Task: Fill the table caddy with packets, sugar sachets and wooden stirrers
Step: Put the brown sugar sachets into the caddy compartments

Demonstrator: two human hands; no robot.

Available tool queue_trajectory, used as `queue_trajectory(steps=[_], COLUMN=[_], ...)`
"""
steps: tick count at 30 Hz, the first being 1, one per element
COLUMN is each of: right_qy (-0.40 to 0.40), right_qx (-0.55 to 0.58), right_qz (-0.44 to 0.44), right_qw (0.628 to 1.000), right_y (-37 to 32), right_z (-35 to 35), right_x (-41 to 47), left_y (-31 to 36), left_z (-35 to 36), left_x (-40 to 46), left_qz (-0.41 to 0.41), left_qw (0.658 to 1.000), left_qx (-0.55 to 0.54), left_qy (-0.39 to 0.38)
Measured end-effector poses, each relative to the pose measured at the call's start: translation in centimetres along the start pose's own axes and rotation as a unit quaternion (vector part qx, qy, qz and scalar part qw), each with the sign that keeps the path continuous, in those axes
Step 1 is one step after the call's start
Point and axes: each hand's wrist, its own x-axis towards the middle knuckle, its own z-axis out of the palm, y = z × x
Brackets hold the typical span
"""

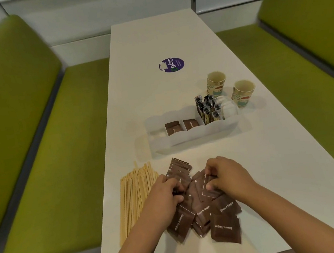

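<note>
A pile of brown sugar sachets (204, 209) lies on the white table (172, 38) near its front edge. My left hand (165, 193) grips sachets at the pile's left side. My right hand (228, 175) pinches one sachet at the pile's upper right. A bundle of wooden stirrers (134, 196) lies flat to the left of the pile. Beyond the pile stands the translucent white caddy (196, 133). Brown sachets (180, 125) fill two of its middle compartments, dark stick packets (206, 108) stand upright in a right compartment, and white packets (227, 106) sit at its far right.
Two patterned paper cups (216, 82) (243, 92) stand behind the caddy on the right. A round purple sticker (171, 64) is on the table farther back. Green padded benches (46, 152) (301, 69) flank the table on both sides.
</note>
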Motion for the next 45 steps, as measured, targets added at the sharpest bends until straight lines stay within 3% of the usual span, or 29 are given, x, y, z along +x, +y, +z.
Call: queue_trajectory(steps=[13, 18, 24, 30, 35, 40, 45], right_qy=[0.037, 0.071, 0.015, 0.003, -0.005, 0.012, 0.057], right_qx=[0.093, 0.231, 0.316, 0.279, 0.173, 0.105, 0.073], right_qz=[0.005, -0.012, -0.027, -0.032, -0.055, -0.099, -0.125], right_qw=[0.995, 0.970, 0.948, 0.960, 0.983, 0.989, 0.988], right_y=[-0.4, -1.0, -1.7, -2.9, -3.5, -5.4, -7.2], right_z=[-2.4, -3.4, -4.0, -3.8, -4.2, -6.2, -8.1], right_x=[1.4, 1.4, 1.4, 2.1, 3.3, 5.1, 8.6], left_y=[0.6, 1.2, 2.5, 4.1, 4.6, 5.3, 6.3], left_z=[-1.5, -2.4, -3.1, -3.6, -4.0, -5.9, -9.0], left_x=[1.0, 1.5, 2.7, 3.5, 4.1, 6.0, 9.5], left_qz=[-0.036, -0.037, -0.043, -0.016, 0.001, 0.038, 0.066], left_qw=[0.990, 0.982, 0.962, 0.947, 0.950, 0.980, 0.986], left_qx=[-0.136, -0.178, -0.244, -0.295, -0.288, -0.162, -0.053], left_qy=[-0.016, 0.042, 0.118, 0.129, 0.120, 0.107, 0.146])
